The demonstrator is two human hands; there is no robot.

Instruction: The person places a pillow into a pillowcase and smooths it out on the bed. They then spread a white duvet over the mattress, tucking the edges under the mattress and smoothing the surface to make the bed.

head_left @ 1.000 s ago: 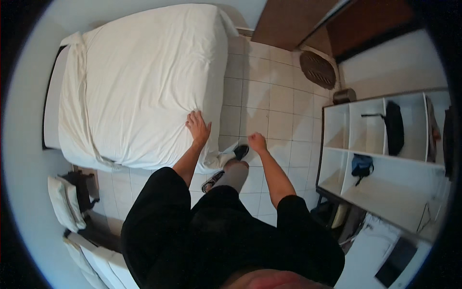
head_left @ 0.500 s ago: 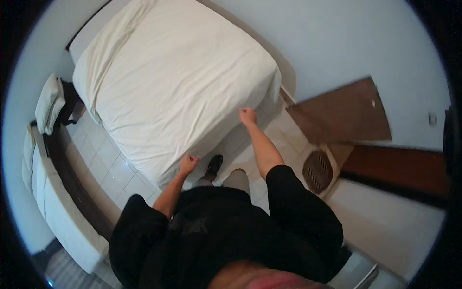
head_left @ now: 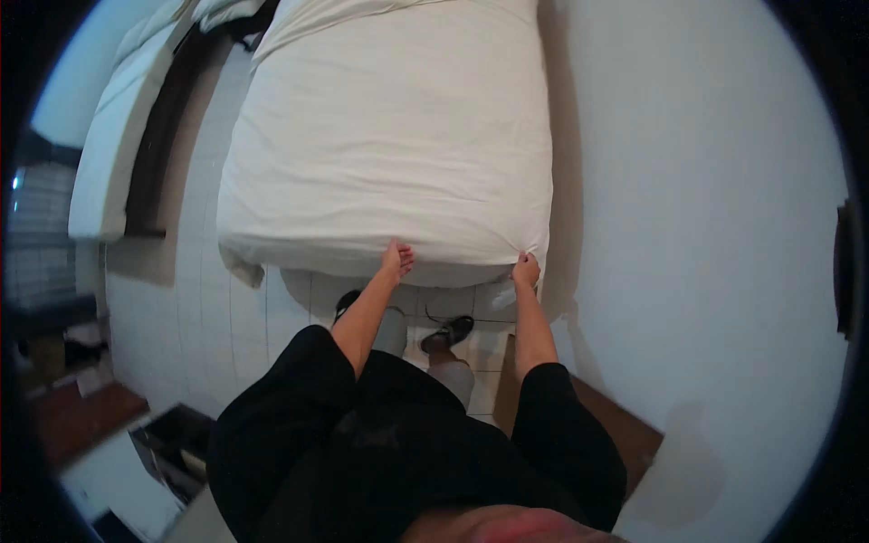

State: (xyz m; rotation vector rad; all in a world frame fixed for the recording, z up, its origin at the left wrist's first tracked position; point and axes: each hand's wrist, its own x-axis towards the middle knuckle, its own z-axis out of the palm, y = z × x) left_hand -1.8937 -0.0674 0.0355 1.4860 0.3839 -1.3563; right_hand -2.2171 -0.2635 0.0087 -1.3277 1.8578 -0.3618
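Observation:
A cream bed sheet [head_left: 389, 154] covers the mattress in front of me, with shallow creases running across it. At the near right corner, my right hand [head_left: 525, 271] pinches the sheet's edge, and small folds gather at its fingertips. My left hand [head_left: 398, 261] is by the middle of the near edge, its fingers apart and partly curled, holding nothing that I can see. Below the hands, the sheet's near side drops over the end of the bed. Another fold of cloth bunches across the far part of the bed.
A white wall [head_left: 679, 181] runs close along the bed's right side. To the left, beyond a strip of tiled floor [head_left: 195, 308], stands a second bed [head_left: 118, 172] with a dark frame. A brown board [head_left: 615, 421] is near my right elbow, and a dark open box [head_left: 176, 443] lies behind left.
My view has turned right, so the bed lies straight ahead. My right hand has come to the near right corner and taken hold of the sheet; my left hand's fingers have loosened.

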